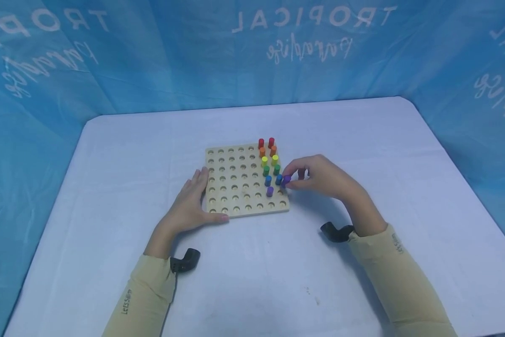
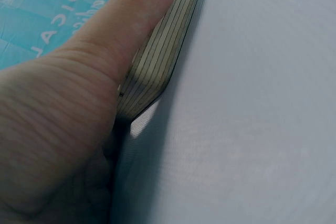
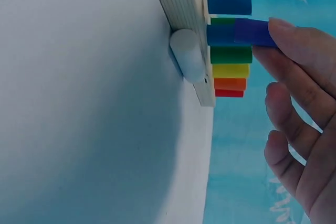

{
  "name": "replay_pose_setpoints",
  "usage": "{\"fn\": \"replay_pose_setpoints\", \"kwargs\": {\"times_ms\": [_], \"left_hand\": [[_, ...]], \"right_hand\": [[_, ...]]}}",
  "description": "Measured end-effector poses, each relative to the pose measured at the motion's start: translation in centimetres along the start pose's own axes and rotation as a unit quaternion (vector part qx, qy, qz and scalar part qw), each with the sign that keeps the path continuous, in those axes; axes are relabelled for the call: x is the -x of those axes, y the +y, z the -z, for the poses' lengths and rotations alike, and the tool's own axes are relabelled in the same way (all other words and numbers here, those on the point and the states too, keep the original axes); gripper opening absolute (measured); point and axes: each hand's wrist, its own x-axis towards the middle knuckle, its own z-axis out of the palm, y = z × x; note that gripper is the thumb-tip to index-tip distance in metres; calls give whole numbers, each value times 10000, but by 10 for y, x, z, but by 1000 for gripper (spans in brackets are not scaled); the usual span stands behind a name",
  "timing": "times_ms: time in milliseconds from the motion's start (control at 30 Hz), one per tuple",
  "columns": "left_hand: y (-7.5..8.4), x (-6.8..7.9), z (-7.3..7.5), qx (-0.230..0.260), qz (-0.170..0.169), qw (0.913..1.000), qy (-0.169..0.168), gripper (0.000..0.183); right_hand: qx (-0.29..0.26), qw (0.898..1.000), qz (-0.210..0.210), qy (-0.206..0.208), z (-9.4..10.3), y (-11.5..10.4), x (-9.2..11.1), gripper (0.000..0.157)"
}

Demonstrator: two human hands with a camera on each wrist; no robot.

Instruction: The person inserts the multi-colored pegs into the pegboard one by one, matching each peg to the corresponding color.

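A square wooden pegboard lies on the table, with two columns of coloured pegs standing along its right side. From back to front the pairs are red, orange, yellow, green and blue, and a single purple peg stands in front. My right hand pinches another purple peg between thumb and index finger, above the board's right edge. My left hand rests at the board's front-left corner, fingers along the left side, thumb on the front edge. In the right wrist view, a pale cylinder lies against the board's side.
A white cloth covers the table. Blue printed curtains hang behind it and at both sides. A black wrist camera sits on the left wrist and another camera on the right wrist.
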Motion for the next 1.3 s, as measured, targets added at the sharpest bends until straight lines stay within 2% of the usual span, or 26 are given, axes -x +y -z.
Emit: {"fn": "replay_pose_setpoints", "kwargs": {"times_ms": [667, 1300], "left_hand": [[0, -1, -1, -14, -17, 10000, 25, 143], [-2, -2, -2, -35, 10, 10000, 49, 144]], "right_hand": [[205, 9997, -64, -142, -12, -7, -1, 22], [264, 9995, 197, -6, -16, -6, -1, 21]]}}
